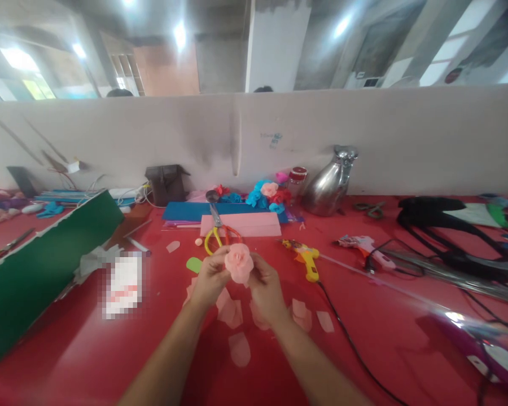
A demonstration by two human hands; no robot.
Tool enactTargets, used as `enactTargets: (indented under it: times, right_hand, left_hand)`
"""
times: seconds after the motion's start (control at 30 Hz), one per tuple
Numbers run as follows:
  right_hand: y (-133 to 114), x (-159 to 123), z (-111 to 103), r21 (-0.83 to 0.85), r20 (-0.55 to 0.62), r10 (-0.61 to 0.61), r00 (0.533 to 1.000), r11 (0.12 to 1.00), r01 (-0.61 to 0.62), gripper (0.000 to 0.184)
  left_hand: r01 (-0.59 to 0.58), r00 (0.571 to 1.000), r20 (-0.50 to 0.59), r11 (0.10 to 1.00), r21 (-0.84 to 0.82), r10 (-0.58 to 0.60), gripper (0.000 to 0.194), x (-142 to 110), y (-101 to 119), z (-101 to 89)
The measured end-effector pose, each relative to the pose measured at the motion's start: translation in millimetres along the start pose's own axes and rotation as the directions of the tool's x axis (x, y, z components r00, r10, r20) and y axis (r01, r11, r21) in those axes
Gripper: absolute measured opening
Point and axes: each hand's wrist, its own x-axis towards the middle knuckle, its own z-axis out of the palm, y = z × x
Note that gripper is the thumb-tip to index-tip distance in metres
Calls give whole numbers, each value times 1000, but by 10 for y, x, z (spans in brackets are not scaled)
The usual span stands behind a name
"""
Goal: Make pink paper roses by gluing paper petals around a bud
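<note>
A pink paper flower (pixel 239 263) with layered petals is held up over the red table, between both hands. My left hand (pixel 211 277) pinches its left edge. My right hand (pixel 266 285) grips it from the right, its fingertips partly hidden behind the petals. Loose pink paper petals (pixel 239 348) lie below and around the hands. Just beyond the flower are scissors (pixel 215 225) with yellow and red handles, resting on folded pink paper (pixel 254 224). To the left of the flower lies a green rounded paper piece (pixel 193 265).
A yellow glue gun (pixel 309 263) lies right of the hands, its black cord running to the front edge. Farther right are a second glue gun (pixel 366 248) and a black bag-like item (pixel 444 231). A steel jug (pixel 331 181) stands behind; a green board (pixel 46 270) leans at left.
</note>
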Motion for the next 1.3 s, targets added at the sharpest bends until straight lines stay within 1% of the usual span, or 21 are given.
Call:
enactTargets:
  times: [0.07, 0.17, 0.33, 0.5, 0.63, 0.73, 0.83, 0.9, 0.97, 1.13, 1.3]
  right_hand:
    - [7, -1, 2, -2, 0, -2, 1000, 1000, 2, 19]
    - [19, -4, 5, -12, -4, -2, 1000, 1000, 2, 18]
    - [24, -11, 10, -36, -14, 13, 1000, 999, -13, 16]
    - [3, -13, 31, 12, -4, 41, 999, 999, -41, 12]
    - [-40, 9, 22, 40, -25, 62, 998, 997, -61, 7]
    - [-63, 32, -16, 66, -66, 70, 995, 996, -66, 7]
    - [-64, 44, -53, 152, -76, 167, 983, 976, -154, 16]
    - [-67, 47, -64, 242, -48, 241, 969, 944, -223, 20]
    - [-82, 48, -65, 303, -17, 275, 961, 918, -257, 22]
    - [-152, 44, -54, 327, 25, 259, 966, 911, -252, 19]
    - [-203, 25, -45, 345, 33, 252, 967, 905, -247, 19]
  left_hand:
    - [26, 999, -20, 999, -28, -27, 1, 4, -12, 1]
    - [50, 998, -28, 997, -61, -51, 5, 11, -43, -3]
    - [83, 997, 12, 992, -98, -82, 11, 12, -103, -12]
    - [79, 997, 12, 988, -132, -78, 10, 13, -152, -3]
    - [56, 998, -17, 994, -89, -58, 12, 28, -142, 0]
    - [46, 998, -48, 998, -41, -48, 16, 39, -125, -15]
    - [51, 998, -43, 998, -24, -52, 18, 44, -135, -35]
    - [50, 998, -28, 999, -14, -51, 17, 47, -159, -49]
    - [48, 999, -17, 999, -3, -48, 16, 52, -188, -60]
    - [24, 999, -28, 1000, -9, -24, 16, 62, -235, -75]
    - [16, 1000, 4, 999, 34, -17, 14, 52, -227, -76]
